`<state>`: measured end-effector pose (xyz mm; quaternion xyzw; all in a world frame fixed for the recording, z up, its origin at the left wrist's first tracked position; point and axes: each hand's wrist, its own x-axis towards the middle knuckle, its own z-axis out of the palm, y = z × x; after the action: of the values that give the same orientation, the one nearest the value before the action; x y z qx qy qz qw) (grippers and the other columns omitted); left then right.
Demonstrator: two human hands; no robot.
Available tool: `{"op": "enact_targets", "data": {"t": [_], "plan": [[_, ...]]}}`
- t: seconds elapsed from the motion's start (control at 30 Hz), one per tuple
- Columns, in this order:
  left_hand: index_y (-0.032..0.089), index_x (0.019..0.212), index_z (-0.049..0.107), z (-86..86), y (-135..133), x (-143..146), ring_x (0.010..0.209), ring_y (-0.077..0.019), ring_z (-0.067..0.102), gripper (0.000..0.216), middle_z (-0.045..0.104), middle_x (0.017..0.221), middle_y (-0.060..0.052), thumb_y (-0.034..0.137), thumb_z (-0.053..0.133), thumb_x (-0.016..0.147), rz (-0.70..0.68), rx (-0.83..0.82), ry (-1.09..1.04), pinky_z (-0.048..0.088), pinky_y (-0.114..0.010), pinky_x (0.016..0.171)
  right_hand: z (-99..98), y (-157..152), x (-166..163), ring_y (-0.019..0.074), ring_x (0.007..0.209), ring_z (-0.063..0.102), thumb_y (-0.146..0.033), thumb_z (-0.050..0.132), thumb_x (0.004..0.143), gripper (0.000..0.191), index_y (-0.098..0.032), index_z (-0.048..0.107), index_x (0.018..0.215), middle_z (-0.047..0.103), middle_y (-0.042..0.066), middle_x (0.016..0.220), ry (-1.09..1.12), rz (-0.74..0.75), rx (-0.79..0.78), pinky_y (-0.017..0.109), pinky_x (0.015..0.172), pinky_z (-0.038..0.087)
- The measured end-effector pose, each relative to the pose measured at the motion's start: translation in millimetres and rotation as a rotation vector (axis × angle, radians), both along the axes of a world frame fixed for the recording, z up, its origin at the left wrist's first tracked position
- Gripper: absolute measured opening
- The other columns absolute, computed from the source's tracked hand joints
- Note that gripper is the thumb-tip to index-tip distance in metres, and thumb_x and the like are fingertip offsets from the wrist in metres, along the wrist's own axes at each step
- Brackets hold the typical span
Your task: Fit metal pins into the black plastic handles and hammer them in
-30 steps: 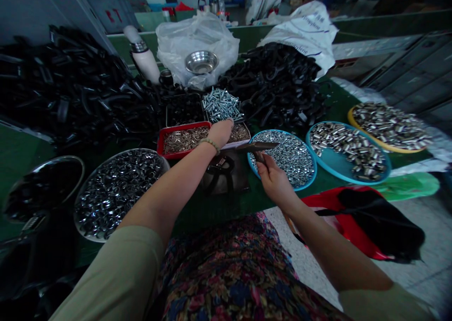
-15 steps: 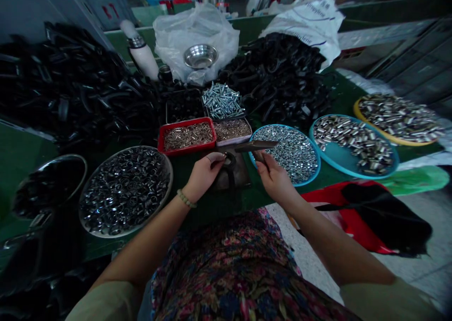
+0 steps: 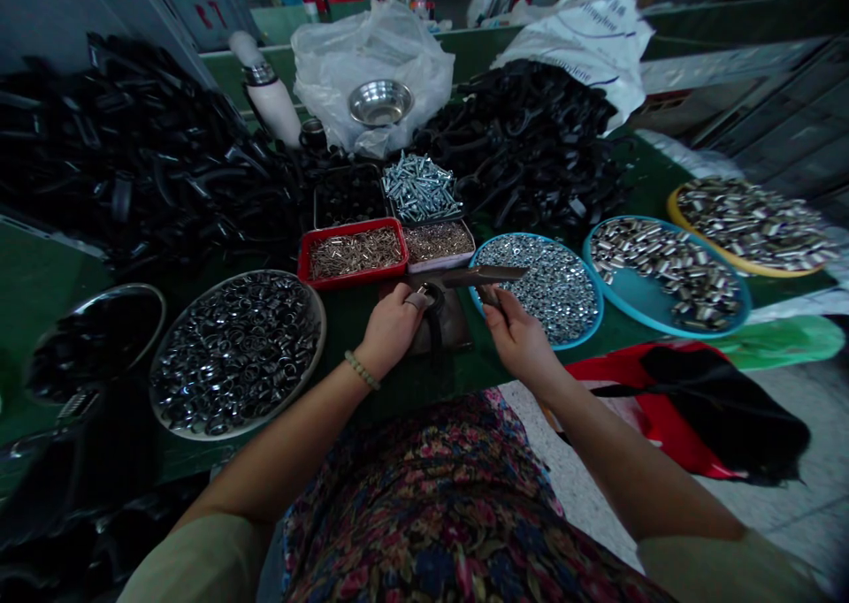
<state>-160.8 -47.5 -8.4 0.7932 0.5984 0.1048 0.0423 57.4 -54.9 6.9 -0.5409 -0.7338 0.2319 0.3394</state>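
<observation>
My left hand [image 3: 391, 327], a beaded bracelet on its wrist, is closed on a black curved part [image 3: 434, 309] with a ring-shaped end. A small shiny bit shows by the fingertips, too small to name. This part rests on or just above a dark metal plate [image 3: 456, 320] on the bench. My right hand [image 3: 521, 333] is wrapped round the handle of a hammer [image 3: 491, 274]. Its long dark head lies sideways above the plate, close to the black part; whether they touch I cannot tell.
Beyond the plate stand a red tray [image 3: 355, 254] of small pins, a white tray [image 3: 438, 242] and a heap of screws [image 3: 421, 187]. A bowl of dark rings [image 3: 235, 355] is at left, blue trays [image 3: 537, 289] of metal pieces at right. Black parts [image 3: 531, 143] are piled behind.
My left hand has moved slightly right and turned, its fingers now higher around the black part. The right hand with the hammer stays almost in place.
</observation>
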Motion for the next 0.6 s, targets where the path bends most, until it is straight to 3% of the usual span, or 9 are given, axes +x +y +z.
{"op": "enact_targets", "data": {"t": [0.3, 0.6], "plan": [[0.018, 0.098, 0.063, -1.2, 0.4, -1.9, 0.078, -0.0168, 0.055, 0.028, 0.055, 0.102, -0.006, 0.030, 0.038, 0.097, 0.005, -0.002, -0.042, 0.042, -0.028, 0.072, 0.2, -2.2, 1.3, 0.0255, 0.090, 0.069, -0.037, 0.041, 0.094, 0.035, -0.018, 0.055, 0.120, 0.071, 0.011, 0.103, 0.007, -0.005, -0.019, 0.038, 0.077, 0.053], [0.017, 0.096, 0.063, 1.4, 2.5, 1.2, 0.076, -0.0162, 0.055, 0.032, 0.055, 0.100, -0.007, 0.034, 0.036, 0.097, 0.027, -0.011, 0.055, 0.042, -0.028, 0.068, -4.4, -1.1, -2.8, 0.0257, 0.091, 0.069, -0.036, 0.041, 0.094, 0.034, -0.019, 0.054, 0.120, 0.071, 0.011, 0.103, -0.010, 0.021, -0.003, 0.037, 0.076, 0.053]]}}
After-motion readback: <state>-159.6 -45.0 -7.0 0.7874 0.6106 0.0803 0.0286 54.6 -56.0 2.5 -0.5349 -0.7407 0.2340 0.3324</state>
